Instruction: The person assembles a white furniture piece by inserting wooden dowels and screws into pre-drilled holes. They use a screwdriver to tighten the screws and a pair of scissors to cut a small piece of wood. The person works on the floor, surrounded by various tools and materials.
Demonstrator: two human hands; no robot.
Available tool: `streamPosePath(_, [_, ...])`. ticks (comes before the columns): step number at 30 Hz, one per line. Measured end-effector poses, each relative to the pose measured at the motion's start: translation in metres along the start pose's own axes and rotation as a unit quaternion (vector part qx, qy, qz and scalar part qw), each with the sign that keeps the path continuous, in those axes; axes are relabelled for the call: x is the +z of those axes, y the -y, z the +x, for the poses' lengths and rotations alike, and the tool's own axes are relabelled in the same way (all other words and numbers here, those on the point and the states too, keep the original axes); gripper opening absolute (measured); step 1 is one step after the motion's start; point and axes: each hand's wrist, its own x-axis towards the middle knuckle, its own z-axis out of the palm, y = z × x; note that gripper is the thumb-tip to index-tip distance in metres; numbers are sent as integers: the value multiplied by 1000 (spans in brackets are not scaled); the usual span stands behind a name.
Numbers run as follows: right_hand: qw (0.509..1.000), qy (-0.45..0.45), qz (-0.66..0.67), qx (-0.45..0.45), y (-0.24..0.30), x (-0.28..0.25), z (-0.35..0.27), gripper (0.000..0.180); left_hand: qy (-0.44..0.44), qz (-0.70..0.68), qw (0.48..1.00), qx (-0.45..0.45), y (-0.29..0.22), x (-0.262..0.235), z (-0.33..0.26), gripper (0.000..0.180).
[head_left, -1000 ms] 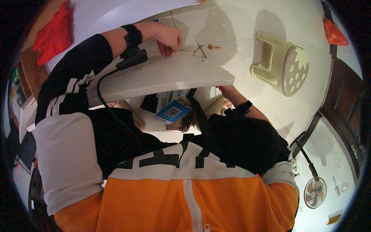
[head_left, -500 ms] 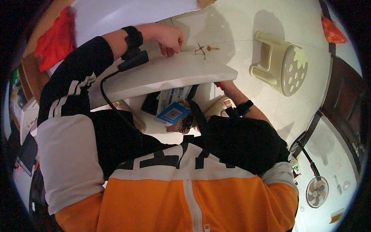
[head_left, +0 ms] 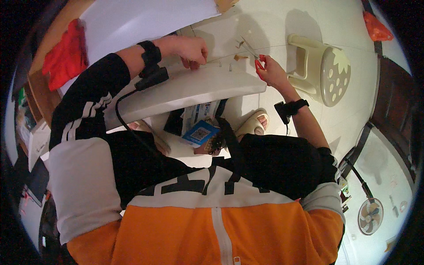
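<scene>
My right hand (head_left: 274,73) grips scissors (head_left: 259,62) by their red handles, to the right of the white tabletop (head_left: 198,84). Their blades point up and to the left, apart from my left hand. Two small thin pegs (head_left: 230,67) stand up near the tabletop's far edge. My left hand (head_left: 193,51) is over the far edge of the tabletop with its fingers curled together. What those fingers hold, if anything, is hidden. A small brown scrap (head_left: 240,57) shows beyond the tabletop, below the blades.
A cream plastic stool (head_left: 318,66) lies on its side at the right. A large white sheet (head_left: 145,20) and red cloth (head_left: 68,55) are at the far left. Between my feet sit a blue card (head_left: 201,133) and packages. A fan (head_left: 370,216) stands at the lower right.
My right hand has come up from beneath the tabletop's right end with the scissors in it. My left hand has barely moved. The crossed thin pieces near the far edge look different now.
</scene>
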Motion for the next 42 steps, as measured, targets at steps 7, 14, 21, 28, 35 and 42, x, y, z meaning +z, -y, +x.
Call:
streamPosePath(7, [990,-113,-78,-9,-2,-8,-6,51,-6,27,999,46,-11,1,3,31])
streamPosePath(14, [982,-180,-53,-36,-22,0,0,57,2,35,998,51,-11,-1,3,30])
streamPosePath(21, [971,-195,-136,-11,-31,-3,1,58,-13,48,997,60,-9,-4,-1,31])
streamPosePath(28, [944,223,231,-79,43,-66,-47,68,-74,204,965,145,-48,-20,-49,30])
streamPosePath(35, [928,173,243,-222,104,-65,-65,47,-113,126,973,157,-103,-54,-135,24])
streamPosePath(42, [955,115,204,-181,117,-68,-67,45,-401,341,764,372,-112,-83,-148,27])
